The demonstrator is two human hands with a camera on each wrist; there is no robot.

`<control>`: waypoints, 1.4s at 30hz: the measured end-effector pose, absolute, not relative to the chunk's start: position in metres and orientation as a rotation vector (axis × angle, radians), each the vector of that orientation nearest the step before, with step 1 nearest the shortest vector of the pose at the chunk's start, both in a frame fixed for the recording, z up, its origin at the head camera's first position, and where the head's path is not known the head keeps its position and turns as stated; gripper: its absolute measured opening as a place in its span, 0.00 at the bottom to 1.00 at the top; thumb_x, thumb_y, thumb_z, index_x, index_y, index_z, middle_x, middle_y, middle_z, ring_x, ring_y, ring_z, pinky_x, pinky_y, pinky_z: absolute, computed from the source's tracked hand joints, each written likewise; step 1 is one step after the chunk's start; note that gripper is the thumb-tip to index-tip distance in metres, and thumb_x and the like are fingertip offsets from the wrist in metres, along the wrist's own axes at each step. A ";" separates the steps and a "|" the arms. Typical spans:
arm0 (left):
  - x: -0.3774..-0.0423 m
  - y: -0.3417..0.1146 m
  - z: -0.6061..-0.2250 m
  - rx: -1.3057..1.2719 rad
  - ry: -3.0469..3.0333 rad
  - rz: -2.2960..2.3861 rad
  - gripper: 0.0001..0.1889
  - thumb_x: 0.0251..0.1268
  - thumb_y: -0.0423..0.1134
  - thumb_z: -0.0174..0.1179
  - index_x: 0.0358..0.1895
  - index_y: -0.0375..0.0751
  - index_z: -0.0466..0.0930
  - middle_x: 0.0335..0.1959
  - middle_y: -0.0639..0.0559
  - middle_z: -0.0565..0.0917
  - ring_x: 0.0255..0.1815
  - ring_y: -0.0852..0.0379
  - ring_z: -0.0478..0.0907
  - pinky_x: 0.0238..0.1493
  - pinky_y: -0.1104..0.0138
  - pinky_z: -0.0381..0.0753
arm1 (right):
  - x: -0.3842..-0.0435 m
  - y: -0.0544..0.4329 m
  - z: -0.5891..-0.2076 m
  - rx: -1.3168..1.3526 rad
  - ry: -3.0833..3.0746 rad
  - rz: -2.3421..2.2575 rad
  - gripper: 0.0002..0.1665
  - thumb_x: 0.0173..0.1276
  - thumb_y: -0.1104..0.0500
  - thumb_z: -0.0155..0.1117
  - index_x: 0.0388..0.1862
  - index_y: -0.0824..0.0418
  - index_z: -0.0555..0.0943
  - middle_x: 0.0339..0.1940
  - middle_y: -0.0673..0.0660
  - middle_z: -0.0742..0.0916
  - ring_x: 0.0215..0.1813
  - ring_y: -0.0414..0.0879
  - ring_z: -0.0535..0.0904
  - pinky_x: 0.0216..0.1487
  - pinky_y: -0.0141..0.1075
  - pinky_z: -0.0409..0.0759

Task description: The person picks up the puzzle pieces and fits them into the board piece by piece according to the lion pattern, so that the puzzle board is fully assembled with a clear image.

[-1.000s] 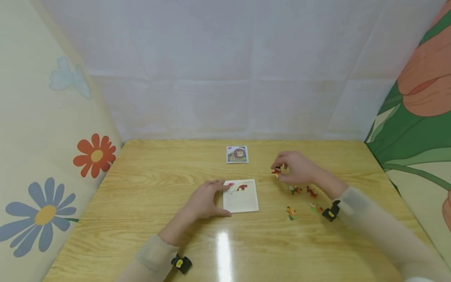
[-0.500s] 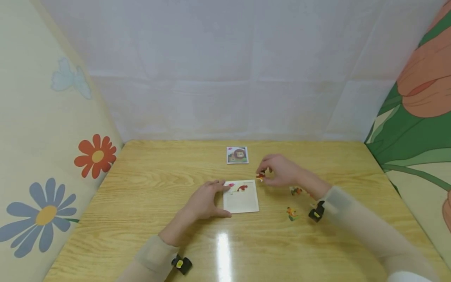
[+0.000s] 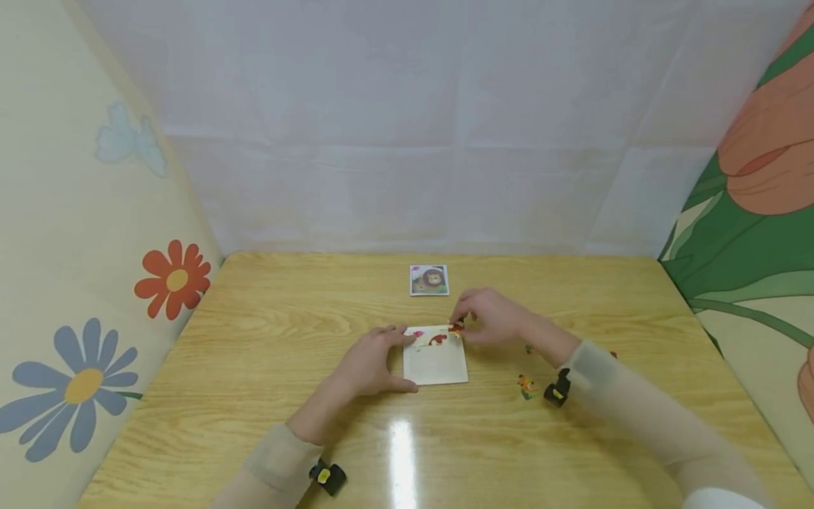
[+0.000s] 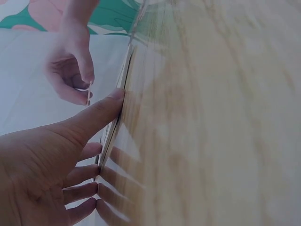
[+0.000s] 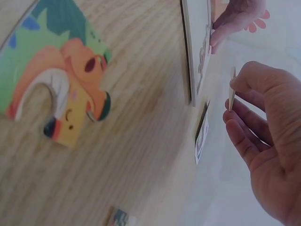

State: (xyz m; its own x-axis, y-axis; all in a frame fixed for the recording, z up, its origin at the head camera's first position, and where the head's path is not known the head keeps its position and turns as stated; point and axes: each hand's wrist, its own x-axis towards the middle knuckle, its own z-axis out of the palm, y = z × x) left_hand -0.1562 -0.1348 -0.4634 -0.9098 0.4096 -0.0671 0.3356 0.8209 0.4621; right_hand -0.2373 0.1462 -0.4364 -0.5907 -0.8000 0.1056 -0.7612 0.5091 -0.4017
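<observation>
A white square puzzle tray (image 3: 435,369) lies on the table, with a few fitted pieces along its far side, one showing red (image 3: 437,340). My left hand (image 3: 372,362) rests at the tray's left side, fingers spread, the thumb at the near corner and the fingertips at the far one. Between thumb and fingers my right hand (image 3: 494,317) pinches a small red and yellow puzzle piece (image 3: 456,328), held over the tray's far right corner. In the right wrist view that puzzle piece (image 5: 232,89) is seen edge-on, apart from the tray.
Behind the tray lies a square lion picture card (image 3: 429,281). To the right, a loose orange and green puzzle piece (image 3: 526,386) lies on the table; other loose pieces are mostly hidden under the right forearm. A white cloth (image 3: 407,141) hangs at the back.
My right hand has carried the pinched puzzle piece leftward, from beside the loose pieces to the tray's far right corner. The left hand and the tray have stayed put.
</observation>
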 end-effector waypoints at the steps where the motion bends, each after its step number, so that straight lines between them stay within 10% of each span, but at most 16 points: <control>1: -0.156 -0.135 -0.464 0.587 2.842 0.673 0.46 0.45 0.60 0.85 0.70 0.45 0.82 0.79 0.39 0.74 0.80 0.34 0.69 0.81 0.40 0.69 | -0.237 0.145 -0.438 -1.369 2.643 -0.637 0.12 0.64 0.61 0.74 0.47 0.57 0.92 0.44 0.51 0.91 0.46 0.43 0.85 0.48 0.31 0.86; 42: -0.156 -0.135 -0.462 0.580 2.831 0.678 0.46 0.46 0.61 0.84 0.71 0.47 0.81 0.80 0.40 0.73 0.81 0.34 0.68 0.81 0.40 0.68 | -0.231 0.126 -0.451 -1.351 2.623 -0.516 0.15 0.60 0.66 0.72 0.47 0.62 0.91 0.44 0.56 0.89 0.42 0.42 0.83 0.47 0.32 0.87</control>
